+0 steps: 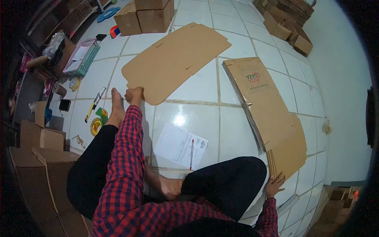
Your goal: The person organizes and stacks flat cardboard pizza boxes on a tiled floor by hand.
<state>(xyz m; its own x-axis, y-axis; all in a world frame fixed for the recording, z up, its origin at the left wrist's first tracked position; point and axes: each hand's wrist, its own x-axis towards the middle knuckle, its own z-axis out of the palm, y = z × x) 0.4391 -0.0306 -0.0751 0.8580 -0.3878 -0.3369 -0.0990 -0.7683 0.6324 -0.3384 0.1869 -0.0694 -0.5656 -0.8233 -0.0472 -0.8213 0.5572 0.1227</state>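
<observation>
A flat brown cardboard blank (175,59) with slots and rounded corners lies across the white floor tiles in front of me. My left hand (134,94) is closed at its near left corner, with the fingers curled on the edge. To the right is a stack of folded-flat pizza box blanks (272,106), its top one printed in red and green and partly edged with clear plastic wrap. My right hand (275,185) rests at the near end of this stack, fingers spread and touching the cardboard edges.
A printed sheet (175,146) with a red pen (192,154) lies between my legs. Left are a tape dispenser (98,121), a cutter knife (92,108), a phone (64,105) and a green basket (89,59). Cardboard boxes (152,19) stand at the back.
</observation>
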